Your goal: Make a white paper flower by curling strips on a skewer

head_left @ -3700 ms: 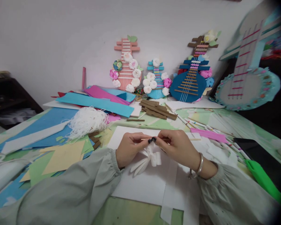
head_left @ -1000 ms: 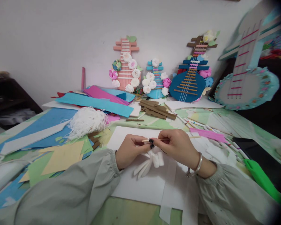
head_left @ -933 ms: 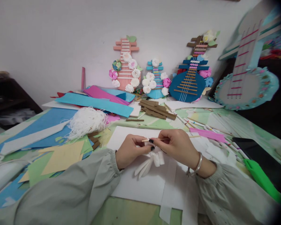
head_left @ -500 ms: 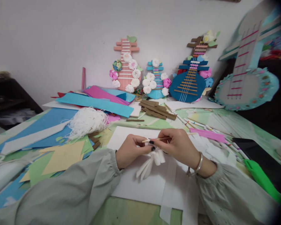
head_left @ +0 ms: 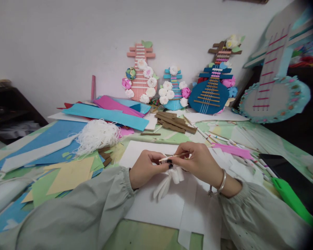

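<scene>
Over a white sheet (head_left: 156, 210), both my hands meet at fingertip height. My left hand (head_left: 146, 168) is closed, pinching the top of a bunch of folded white paper petals (head_left: 163, 185) that hangs below the fingers. With closed fingers, my right hand (head_left: 199, 158) grips a thin wooden stick (head_left: 181, 154), whose pale tip lies against the paper by my left fingers. The fingers partly hide where stick and paper meet. Under my right forearm lie white paper strips (head_left: 187, 215).
Behind lie white string (head_left: 97, 137), brown strips (head_left: 174, 122) and coloured sheets (head_left: 106, 114). Paper-flowered lute models (head_left: 208, 92) lean on the wall. To the right are markers (head_left: 232, 141), a black phone (head_left: 289, 177) and a green-handled tool (head_left: 293, 201). Paper scraps (head_left: 70, 173) spread left.
The stick's tip and the hanging petals have shifted very slightly to the right. Both hands keep their hold, with only small finger movement.
</scene>
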A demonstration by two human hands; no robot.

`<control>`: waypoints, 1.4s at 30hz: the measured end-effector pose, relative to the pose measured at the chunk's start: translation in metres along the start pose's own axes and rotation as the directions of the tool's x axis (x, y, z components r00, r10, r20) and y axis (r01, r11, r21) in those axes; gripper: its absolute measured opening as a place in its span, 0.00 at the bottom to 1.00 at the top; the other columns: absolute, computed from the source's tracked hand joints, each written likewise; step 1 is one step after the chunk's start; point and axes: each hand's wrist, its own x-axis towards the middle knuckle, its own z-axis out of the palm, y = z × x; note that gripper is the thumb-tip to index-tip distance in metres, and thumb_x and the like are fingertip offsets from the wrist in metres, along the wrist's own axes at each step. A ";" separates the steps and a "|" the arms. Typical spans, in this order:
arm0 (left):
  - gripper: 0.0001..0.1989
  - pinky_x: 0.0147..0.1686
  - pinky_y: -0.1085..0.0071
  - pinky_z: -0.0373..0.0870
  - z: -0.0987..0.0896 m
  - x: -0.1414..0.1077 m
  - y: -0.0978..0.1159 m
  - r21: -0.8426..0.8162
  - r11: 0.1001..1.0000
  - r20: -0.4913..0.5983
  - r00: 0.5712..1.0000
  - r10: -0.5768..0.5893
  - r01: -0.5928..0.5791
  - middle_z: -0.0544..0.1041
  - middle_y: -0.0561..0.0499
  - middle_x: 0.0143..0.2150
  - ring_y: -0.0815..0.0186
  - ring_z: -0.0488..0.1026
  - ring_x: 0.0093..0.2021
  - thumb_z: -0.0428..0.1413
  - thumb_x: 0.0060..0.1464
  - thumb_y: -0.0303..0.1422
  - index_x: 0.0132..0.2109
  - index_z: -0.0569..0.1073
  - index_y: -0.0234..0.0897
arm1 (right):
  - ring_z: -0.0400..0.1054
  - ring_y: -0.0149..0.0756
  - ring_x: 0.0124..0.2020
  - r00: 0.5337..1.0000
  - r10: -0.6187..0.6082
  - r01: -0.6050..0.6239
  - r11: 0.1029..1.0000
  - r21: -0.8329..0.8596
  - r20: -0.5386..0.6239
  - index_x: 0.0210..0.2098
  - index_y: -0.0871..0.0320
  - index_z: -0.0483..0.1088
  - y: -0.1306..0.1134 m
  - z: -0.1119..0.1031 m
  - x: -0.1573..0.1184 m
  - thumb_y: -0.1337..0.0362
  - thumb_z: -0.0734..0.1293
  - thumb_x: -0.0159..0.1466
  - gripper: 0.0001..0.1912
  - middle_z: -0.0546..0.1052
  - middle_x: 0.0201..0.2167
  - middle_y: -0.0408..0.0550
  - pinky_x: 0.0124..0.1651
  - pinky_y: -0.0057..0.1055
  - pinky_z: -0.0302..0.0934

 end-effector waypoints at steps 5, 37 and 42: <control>0.06 0.27 0.75 0.56 0.001 0.000 0.002 0.036 0.999 -0.010 1.000 0.012 -0.011 0.69 0.53 0.23 0.73 0.60 0.26 0.58 0.46 0.30 0.28 0.77 0.29 | 0.60 0.26 0.20 0.995 0.085 -0.091 0.989 0.117 0.057 0.19 0.61 0.69 -0.001 -0.001 0.000 0.60 0.70 0.51 0.11 0.71 0.17 0.42 0.23 0.24 0.51; 0.08 0.26 0.74 0.57 0.006 -0.002 0.002 0.317 0.936 -0.151 0.966 0.210 -0.153 0.70 0.52 0.22 0.71 0.63 0.25 0.57 0.50 0.30 0.28 0.79 0.32 | 0.46 0.23 0.17 0.971 -0.157 0.178 0.979 -0.104 0.183 0.14 0.61 0.58 0.013 -0.006 0.007 0.56 0.61 0.62 0.24 0.57 0.12 0.37 0.27 0.27 0.42; 0.05 0.28 0.74 0.59 0.006 -0.003 0.008 0.312 0.940 -0.172 0.966 0.195 -0.135 0.74 0.51 0.23 0.71 0.66 0.26 0.58 0.46 0.28 0.28 0.79 0.32 | 0.49 0.22 0.18 0.986 -0.126 0.142 0.978 -0.152 0.110 0.16 0.61 0.63 0.007 -0.007 0.005 0.57 0.62 0.61 0.21 0.62 0.13 0.37 0.35 0.29 0.44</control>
